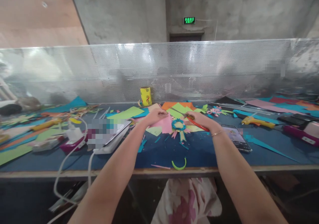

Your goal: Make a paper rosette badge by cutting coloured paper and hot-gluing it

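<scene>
My left hand (157, 116) is closed on a sheet of pink paper (166, 124), which hangs down from the fingertips. In my right hand (198, 118) is a pair of scissors (199, 123) with red handles, its blades pointing left and their tips apart from each other. The blade tips lie a little above and to the right of the pink paper. Just below the scissors, a blue and cream paper rosette (178, 125) with ribbon tails lies among the scraps. Green paper (178, 109) and orange paper (168, 105) are spread behind the hands.
A phone (235, 137) lies right of my right forearm, with a yellow glue gun (258, 121) beyond it. Left stands a tilted tablet (116, 132) near white cables (61, 164). A green curved strip (179, 166) lies at the front edge. A perforated metal screen (159, 71) closes the back.
</scene>
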`<state>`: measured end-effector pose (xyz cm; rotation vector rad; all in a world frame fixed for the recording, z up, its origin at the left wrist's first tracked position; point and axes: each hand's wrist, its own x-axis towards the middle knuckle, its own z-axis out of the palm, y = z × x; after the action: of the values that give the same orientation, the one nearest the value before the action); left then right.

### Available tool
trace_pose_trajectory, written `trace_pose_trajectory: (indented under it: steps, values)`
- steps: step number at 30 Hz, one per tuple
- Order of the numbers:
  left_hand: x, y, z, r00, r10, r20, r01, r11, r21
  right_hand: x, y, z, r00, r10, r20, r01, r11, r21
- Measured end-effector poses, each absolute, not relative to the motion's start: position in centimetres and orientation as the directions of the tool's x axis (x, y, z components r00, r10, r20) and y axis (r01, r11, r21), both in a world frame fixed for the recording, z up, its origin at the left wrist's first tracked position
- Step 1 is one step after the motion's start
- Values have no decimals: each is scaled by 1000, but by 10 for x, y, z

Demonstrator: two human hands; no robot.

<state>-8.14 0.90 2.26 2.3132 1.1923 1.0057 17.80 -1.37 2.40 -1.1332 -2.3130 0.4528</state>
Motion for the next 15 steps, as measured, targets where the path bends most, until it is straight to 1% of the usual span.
trace_pose_trajectory:
  steps: [4,8,15]
  values:
    - [-86,9,23,412,829,377,579,-558,594,175,-17,24,-560,797,226,656,594,-466]
    - [-84,5,23,393,845,362,539,-531,654,172,-22,26,-580,799,159,682,583,-442]
    - [-86,0,24,409,858,309,453,-485,748,176,-21,27,-617,777,127,649,593,-477]
